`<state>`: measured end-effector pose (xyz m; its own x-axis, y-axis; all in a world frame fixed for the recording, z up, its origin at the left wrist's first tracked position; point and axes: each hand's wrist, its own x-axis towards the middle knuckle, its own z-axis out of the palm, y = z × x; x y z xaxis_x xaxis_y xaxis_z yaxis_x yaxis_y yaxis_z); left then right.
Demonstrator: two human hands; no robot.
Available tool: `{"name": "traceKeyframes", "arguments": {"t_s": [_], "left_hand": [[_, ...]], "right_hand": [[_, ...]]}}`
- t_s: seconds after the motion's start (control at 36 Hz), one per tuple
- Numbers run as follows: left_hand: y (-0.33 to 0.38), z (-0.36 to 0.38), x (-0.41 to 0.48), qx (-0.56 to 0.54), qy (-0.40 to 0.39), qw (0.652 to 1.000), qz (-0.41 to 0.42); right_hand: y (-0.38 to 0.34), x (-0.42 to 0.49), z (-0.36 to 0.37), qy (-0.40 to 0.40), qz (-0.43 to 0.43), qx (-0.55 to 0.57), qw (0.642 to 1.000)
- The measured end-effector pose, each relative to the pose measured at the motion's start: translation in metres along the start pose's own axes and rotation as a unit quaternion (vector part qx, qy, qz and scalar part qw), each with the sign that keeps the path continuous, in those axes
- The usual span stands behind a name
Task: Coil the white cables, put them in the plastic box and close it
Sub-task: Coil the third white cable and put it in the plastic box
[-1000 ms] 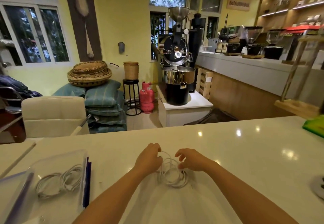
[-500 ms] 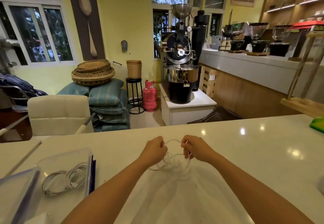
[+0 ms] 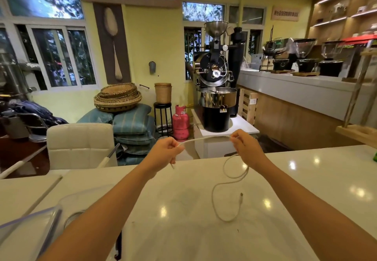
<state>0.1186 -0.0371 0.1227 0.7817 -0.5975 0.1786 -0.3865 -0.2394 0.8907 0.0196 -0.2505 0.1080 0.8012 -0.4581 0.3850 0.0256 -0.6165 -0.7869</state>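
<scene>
A white cable [image 3: 230, 181] is stretched between my two hands above the white counter. My left hand [image 3: 166, 151] is shut on one end, with a short plug tip poking out below the fist. My right hand [image 3: 242, 145] pinches the cable further along, and the rest hangs down in a loose loop onto the counter, ending in a plug. The clear plastic box [image 3: 67, 207] sits at the lower left, mostly hidden by my left forearm; its contents are barely visible.
The white counter [image 3: 306, 189] runs across the view, its far edge just beyond my hands. The box's clear lid [image 3: 26, 218] with a dark blue rim lies open at the far left. A green object [image 3: 375, 155] sits at the right edge.
The tangled cable that lay bunched on the counter between my hands has been lifted and pulled out straight. Both hands rose and moved apart, and the view tilted up.
</scene>
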Motion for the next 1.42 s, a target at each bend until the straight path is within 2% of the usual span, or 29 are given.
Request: {"name": "traceKeyframes", "arguments": {"t_s": [0.17,0.22,0.33,0.44,0.56,0.61,0.72,0.83,0.97,1.11,1.25,1.31,1.42], "left_hand": [[-0.006,-0.024,-0.002,0.094,-0.006,0.996,0.002],[-0.008,-0.031,-0.005,0.148,-0.022,0.989,-0.005],[-0.014,-0.043,-0.011,0.179,-0.061,0.981,-0.037],[-0.018,-0.056,-0.017,0.149,-0.092,0.983,-0.061],[-0.012,-0.068,-0.024,0.018,-0.126,0.99,-0.063],[-0.003,-0.069,-0.027,-0.091,-0.138,0.984,-0.066],[0.026,-0.068,-0.036,-0.275,-0.181,0.943,-0.038],[0.053,-0.054,-0.048,-0.338,-0.24,0.91,0.022],[0.068,-0.034,-0.055,-0.363,-0.266,0.891,0.062],[0.07,-0.027,-0.054,-0.402,-0.269,0.873,0.064],[0.07,-0.023,-0.051,-0.371,-0.252,0.892,0.059],[0.073,-0.022,-0.05,-0.353,-0.246,0.901,0.055],[0.077,-0.024,-0.046,-0.328,-0.239,0.913,0.049]], "right_hand": [[0.003,0.008,-0.017,0.115,0.032,0.014,0.993],[0.008,0.012,-0.023,0.148,0.056,0.001,0.987],[0.018,0.018,-0.035,0.212,0.128,0.04,0.968],[0.023,0.017,-0.039,0.242,0.161,0.006,0.957],[0.03,0.011,-0.036,0.242,0.177,0.01,0.954],[0.036,0.008,-0.031,0.23,0.192,0.012,0.954],[0.044,0.003,-0.013,0.162,0.229,0.025,0.96],[0.032,-0.003,0.008,0.065,0.213,-0.001,0.975],[0.001,-0.007,0.035,-0.037,0.103,-0.101,0.989],[-0.048,-0.014,0.047,-0.117,0.018,0.056,0.991],[-0.094,-0.035,0.05,-0.195,-0.037,0.231,0.952],[-0.103,-0.043,0.057,-0.193,-0.024,0.301,0.934],[-0.104,-0.056,0.078,-0.182,0.006,0.326,0.928]]}}
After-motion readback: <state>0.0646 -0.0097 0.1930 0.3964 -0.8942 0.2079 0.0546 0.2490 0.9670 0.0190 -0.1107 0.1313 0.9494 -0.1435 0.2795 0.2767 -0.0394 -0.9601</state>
